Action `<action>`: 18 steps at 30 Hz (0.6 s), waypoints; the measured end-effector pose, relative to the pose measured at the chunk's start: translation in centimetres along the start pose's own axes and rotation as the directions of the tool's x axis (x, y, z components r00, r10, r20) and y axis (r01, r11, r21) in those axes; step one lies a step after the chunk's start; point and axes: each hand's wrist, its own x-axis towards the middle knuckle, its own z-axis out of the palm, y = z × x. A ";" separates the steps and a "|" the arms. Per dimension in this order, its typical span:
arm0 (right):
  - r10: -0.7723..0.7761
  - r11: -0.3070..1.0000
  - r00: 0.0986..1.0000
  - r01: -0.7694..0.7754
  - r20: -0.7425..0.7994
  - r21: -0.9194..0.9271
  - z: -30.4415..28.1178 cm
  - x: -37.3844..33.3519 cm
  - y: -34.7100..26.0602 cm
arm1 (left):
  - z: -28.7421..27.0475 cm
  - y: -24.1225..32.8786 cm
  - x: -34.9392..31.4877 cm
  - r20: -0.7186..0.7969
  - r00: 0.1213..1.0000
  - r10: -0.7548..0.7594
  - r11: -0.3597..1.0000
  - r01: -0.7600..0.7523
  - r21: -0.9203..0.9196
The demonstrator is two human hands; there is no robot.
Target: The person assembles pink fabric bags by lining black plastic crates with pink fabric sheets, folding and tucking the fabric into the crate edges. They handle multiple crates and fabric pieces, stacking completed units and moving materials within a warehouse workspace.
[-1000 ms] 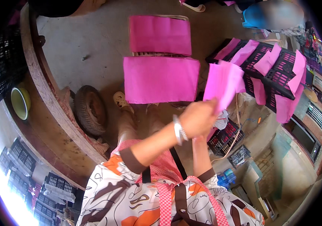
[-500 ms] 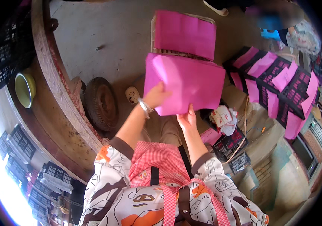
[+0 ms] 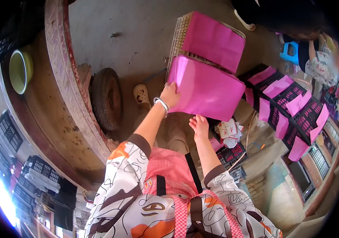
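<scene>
Head view: the left hand (image 3: pixel 170 96) lies on the left edge of the nearer pink sheet (image 3: pixel 211 89), its fingers partly bent; whether they pinch it cannot be told. The right hand (image 3: pixel 200 126) is loosely half-curled, with nothing visible in it, its fingertips at the sheet's near edge. The sheet lies just before a farther pink sheet (image 3: pixel 216 41) covering a pale lattice crate (image 3: pixel 180 33).

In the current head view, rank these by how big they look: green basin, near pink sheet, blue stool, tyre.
Largest to smallest, as they look:
1. near pink sheet
2. tyre
3. green basin
4. blue stool, which sits farther off, so its real size is unsure
</scene>
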 end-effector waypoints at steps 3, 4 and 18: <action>-0.431 0.865 0.902 0.416 0.008 -0.281 3.4 -0.8 -3.5 | 1.9 0.3 -1.7 -0.273 0.954 0.120 0.975 -0.062 0.214; -0.581 0.742 0.811 0.559 0.059 -0.371 4.7 -0.6 -4.9 | 2.6 -0.1 -1.7 -0.311 0.944 0.112 0.985 -0.063 0.163; -0.151 0.051 0.803 0.588 0.576 -0.807 20.8 7.4 -19.9 | 1.6 2.1 -3.0 -0.248 0.959 -0.136 0.990 0.142 0.009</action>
